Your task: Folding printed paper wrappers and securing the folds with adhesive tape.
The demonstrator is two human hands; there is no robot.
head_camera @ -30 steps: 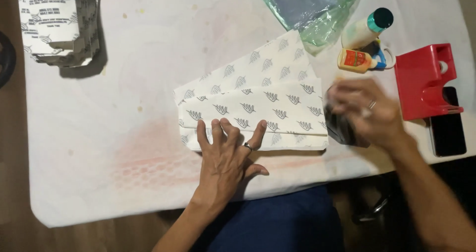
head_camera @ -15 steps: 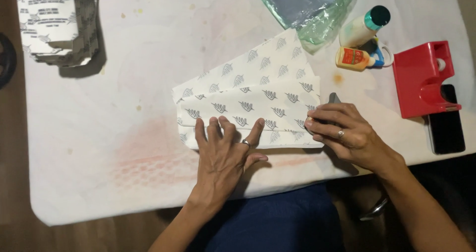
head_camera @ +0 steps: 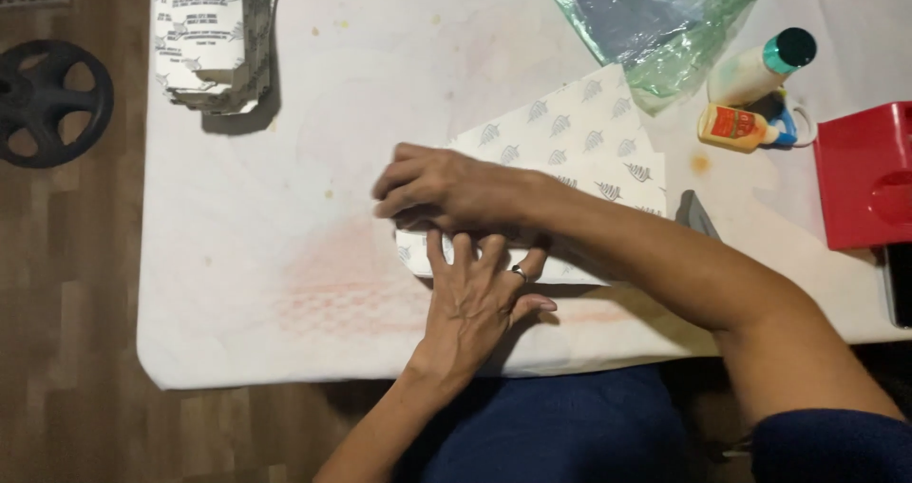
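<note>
Creasing patterned paper sheets on bench | left hand and right hand flat, fingers apart, holding nothing | next: firm, even pressure along fold.

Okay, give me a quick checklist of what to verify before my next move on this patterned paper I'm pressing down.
1. Left hand flat on the patterned paper, pinning it: ok.
2. Right hand pressing along the paper's left end: ok.
3. Fold edge straight: cannot tell, hands cover it.
4. Glue bottles within reach, clear of the paper: ok.
5. Plastic bag off the paper: not ok, it overlaps the top corner.
6. Finished stack out of the way: ok.
</note>
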